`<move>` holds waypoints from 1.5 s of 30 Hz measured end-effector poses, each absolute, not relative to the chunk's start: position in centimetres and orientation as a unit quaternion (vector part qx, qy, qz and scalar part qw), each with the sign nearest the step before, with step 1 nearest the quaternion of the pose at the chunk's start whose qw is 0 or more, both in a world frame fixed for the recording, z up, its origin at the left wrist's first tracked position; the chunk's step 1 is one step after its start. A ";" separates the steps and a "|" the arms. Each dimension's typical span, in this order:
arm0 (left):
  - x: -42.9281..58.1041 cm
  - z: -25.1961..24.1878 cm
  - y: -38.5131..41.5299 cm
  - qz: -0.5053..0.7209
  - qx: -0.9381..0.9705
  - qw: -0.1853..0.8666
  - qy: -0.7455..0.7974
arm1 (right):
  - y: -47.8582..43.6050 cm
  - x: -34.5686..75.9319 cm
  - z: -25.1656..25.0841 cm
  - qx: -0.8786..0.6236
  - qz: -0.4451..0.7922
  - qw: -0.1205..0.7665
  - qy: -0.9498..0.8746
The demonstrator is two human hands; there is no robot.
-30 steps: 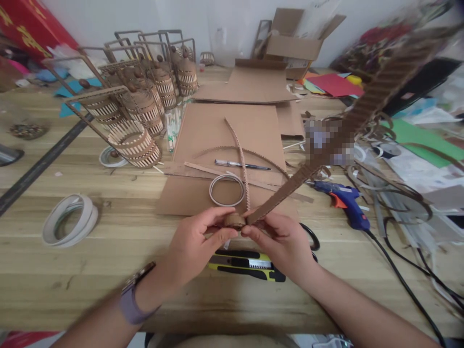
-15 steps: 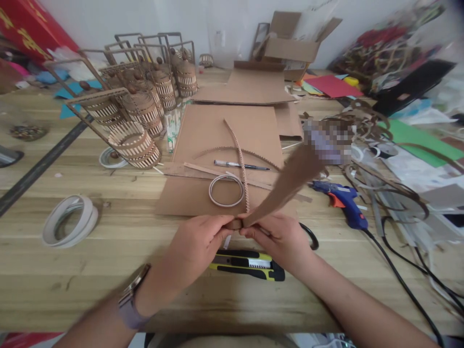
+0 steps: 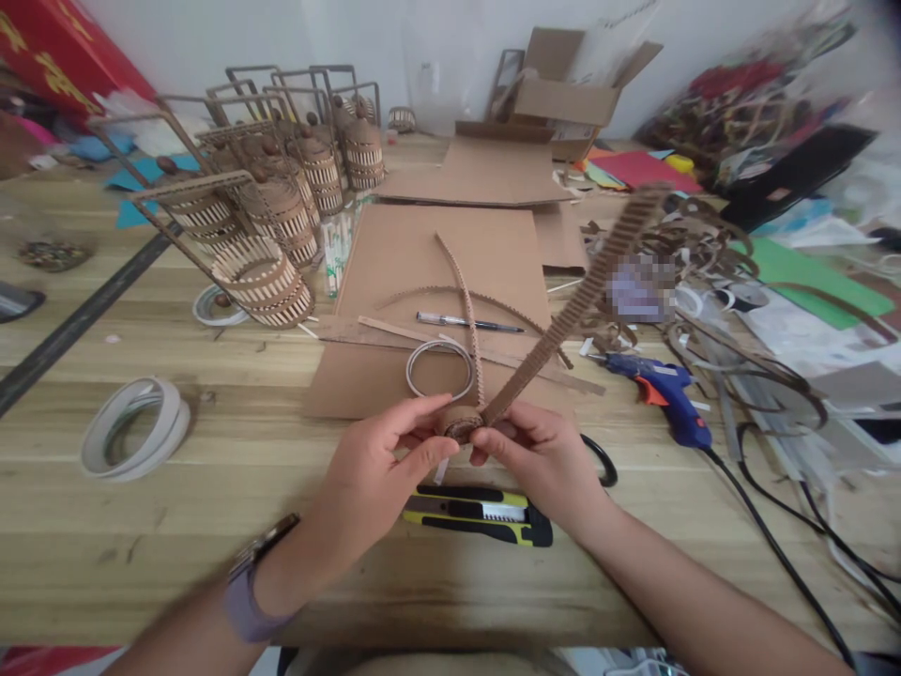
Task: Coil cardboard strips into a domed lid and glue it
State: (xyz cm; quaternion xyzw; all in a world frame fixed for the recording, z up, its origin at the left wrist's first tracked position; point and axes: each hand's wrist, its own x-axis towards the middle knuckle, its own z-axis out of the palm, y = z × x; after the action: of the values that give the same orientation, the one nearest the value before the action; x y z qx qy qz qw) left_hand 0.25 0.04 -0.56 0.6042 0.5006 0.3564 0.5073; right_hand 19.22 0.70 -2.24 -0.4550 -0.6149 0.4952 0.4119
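My left hand (image 3: 380,474) pinches a small coiled roll of corrugated cardboard (image 3: 459,423) between thumb and fingers. My right hand (image 3: 542,460) grips the same roll from the right side. From the roll a long ribbed cardboard strip (image 3: 577,300) runs up and to the right, its free end in the air. Both hands hover just above the wooden table (image 3: 175,526), over a yellow and black utility knife (image 3: 479,514).
A cardboard sheet (image 3: 422,272) holds a tape ring (image 3: 440,370), a pen (image 3: 468,322) and loose strips. Cardboard lanterns (image 3: 264,235) stand at back left, tape rolls (image 3: 133,428) at left. A blue glue gun (image 3: 665,394) with cable, scissors (image 3: 598,460) and scraps lie right.
The free end of the strip has swung down and left, and less of it hangs loose beyond the roll. Both hands stay in place, turning the roll.
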 end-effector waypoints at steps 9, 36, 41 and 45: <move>-0.1 -0.2 0.1 0.324 0.654 0.458 0.508 | 1.0 19.6 -1.7 -0.455 0.505 0.435 -0.591; -0.1 -0.1 0.1 0.329 0.699 0.404 0.489 | 0.8 19.1 -1.9 -0.456 0.545 0.435 -0.553; -0.4 -0.5 0.2 0.283 0.747 0.354 0.487 | 1.2 19.9 -1.3 -0.466 0.486 0.405 -0.619; -0.3 -0.7 0.1 0.252 0.793 0.303 0.466 | 1.3 20.1 -1.2 -0.457 0.386 0.354 -0.719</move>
State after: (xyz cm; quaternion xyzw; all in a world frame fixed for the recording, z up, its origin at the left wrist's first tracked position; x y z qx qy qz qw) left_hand -0.31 0.07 -0.72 0.7926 0.4657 0.2517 0.3026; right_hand 20.12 1.30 -1.24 -0.4567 -0.7193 0.3857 0.3540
